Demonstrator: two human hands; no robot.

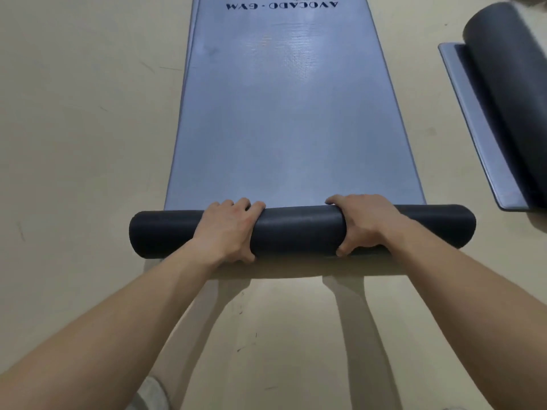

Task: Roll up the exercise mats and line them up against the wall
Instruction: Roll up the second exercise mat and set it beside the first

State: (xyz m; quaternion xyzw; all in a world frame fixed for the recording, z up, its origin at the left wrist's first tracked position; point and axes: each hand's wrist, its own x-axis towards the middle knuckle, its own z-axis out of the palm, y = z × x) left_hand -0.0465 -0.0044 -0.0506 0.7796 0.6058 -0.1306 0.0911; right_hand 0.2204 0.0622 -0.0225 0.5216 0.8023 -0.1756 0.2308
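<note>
While left hand and right hand grip its roll, mat reads "AVOCADO·GYM".

This is a gym or exercise studio. The long blue-grey foam exercise mat stretching away beyond the left hand bears an upside-down "AVOCADO · GYM" print. A partly rolled dark grey mat lies well to the right of the right hand. Both mats lie on smooth beige flooring.
</note>
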